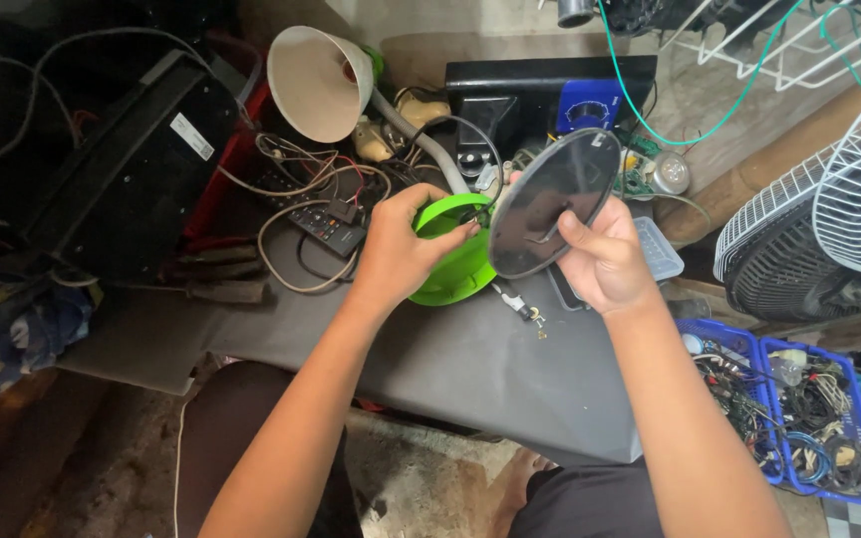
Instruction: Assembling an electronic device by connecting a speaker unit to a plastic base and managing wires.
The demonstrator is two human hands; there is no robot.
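right now the left hand (391,244) curls its fingers over the rim of a bright green lamp base (455,261), gripping it just above the grey work board (470,369). the right hand (600,261) pinches a dark round cover plate (553,202) near its lower edge, thumb on the face, and holds it tilted upright just beside the green part, the two nearly touching. a thin wire with a small plug (522,309) hangs below them onto the board. behind sit a cream lamp shade (316,82), a remote control (329,227), loose cables and a black box (535,100); a white fan guard (849,199) and blue baskets (799,418) of cords lie off to the right. as i judge it, the plate is held by a small pinch only, so it could slip and drop; the dangling wire could snag or pull loose if the base is twisted, and the clutter close behind leaves little room to swing either piece.
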